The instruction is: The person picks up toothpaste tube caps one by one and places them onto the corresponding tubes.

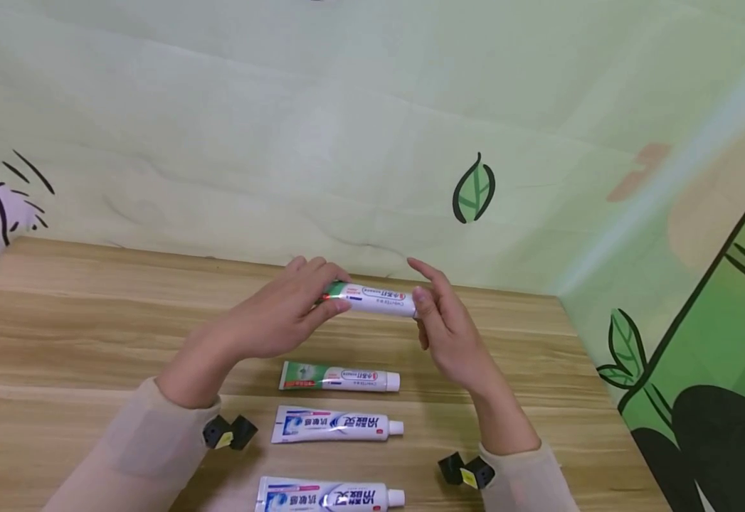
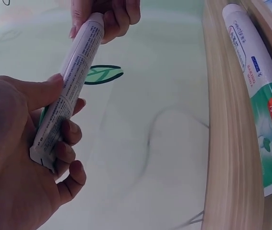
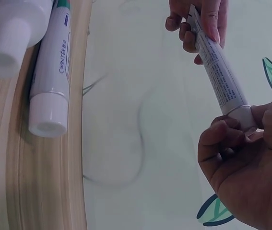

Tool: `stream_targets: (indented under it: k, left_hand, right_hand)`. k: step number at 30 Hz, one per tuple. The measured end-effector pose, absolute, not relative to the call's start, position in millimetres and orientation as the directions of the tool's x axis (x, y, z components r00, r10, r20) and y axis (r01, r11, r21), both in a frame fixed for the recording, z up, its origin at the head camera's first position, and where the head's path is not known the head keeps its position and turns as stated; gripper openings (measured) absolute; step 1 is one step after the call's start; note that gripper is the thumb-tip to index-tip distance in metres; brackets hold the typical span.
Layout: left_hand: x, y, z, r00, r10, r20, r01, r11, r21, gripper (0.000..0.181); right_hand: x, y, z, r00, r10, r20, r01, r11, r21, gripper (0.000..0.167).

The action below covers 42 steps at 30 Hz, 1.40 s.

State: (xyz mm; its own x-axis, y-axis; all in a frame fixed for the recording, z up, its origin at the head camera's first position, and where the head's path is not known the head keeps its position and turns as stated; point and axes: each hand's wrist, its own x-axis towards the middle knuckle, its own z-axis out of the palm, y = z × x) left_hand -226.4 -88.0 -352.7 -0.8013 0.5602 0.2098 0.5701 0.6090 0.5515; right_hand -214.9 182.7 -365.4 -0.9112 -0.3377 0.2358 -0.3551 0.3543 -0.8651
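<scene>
Both hands hold one green-and-white toothpaste tube [image 1: 378, 299] above the table. My left hand [image 1: 282, 309] grips its green tail end, thumb on one side and fingers curled round the other, as the left wrist view shows. At the other end my right hand [image 1: 452, 331] pinches the white cap [image 3: 242, 117] between thumb and curled fingers; in the head view its index finger points up. A second green-and-white toothpaste tube [image 1: 340, 377] lies on the table below the hands, its cap to the right.
Two blue-and-white toothpaste tubes, one [image 1: 334, 424] in the middle and one [image 1: 327, 496] at the near edge of view, lie in a row with the green one. The wooden table [image 1: 90, 320] meets a printed backdrop [image 1: 250, 142] behind and at the right.
</scene>
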Motion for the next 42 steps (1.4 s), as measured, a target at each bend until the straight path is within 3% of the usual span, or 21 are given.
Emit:
stream_targets:
  k: [22,33,38,42]
  left_hand:
    - [-234,-102,-352,-0.811,0.559,0.173,0.536,0.589,0.605,0.047]
    - [-239,-106,-357,-0.826,0.544,0.145,0.509,0.612,0.604,0.043]
    - [-240,-108,-359,-0.838,0.529,0.131,0.491,0.627,0.605,0.041]
    - [-242,-108,-360,-0.847,0.516,0.127,0.479,0.639,0.602,0.041]
  right_hand:
    - [-218,189,-369,-0.936,-0.323,0.140,-0.261,0.368,-0.893,0.042]
    - [-221,192,-374,-0.955,-0.292,0.041,-0.160,0.396,-0.904,0.043]
    - [-222,193,-375,-0.948,-0.317,0.013,-0.152,0.419,-0.895,0.046]
    - [-224,194,-375,-0.944,-0.330,0.019,-0.176,0.452,-0.874,0.059]
